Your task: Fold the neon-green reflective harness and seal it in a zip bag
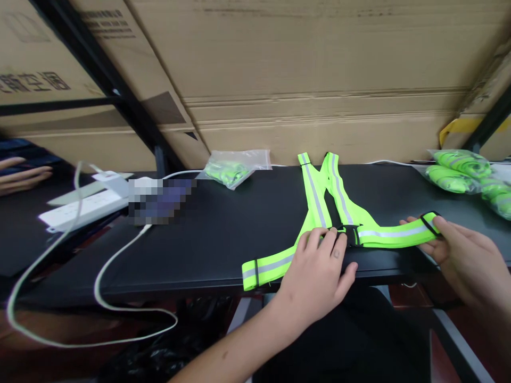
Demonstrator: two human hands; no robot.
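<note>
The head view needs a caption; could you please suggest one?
Left hand rests on a reflective harness; right hand holds its strap.

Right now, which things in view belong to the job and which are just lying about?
In the job:
neon-green fabric harness with grey stripes; left hand on it, right hand holding a strap end
probably the neon-green bundles in clear plastic bags

Lying about, apparently:
long white power strip
thin white cable

1 head view, close, forward (angled down)
</note>
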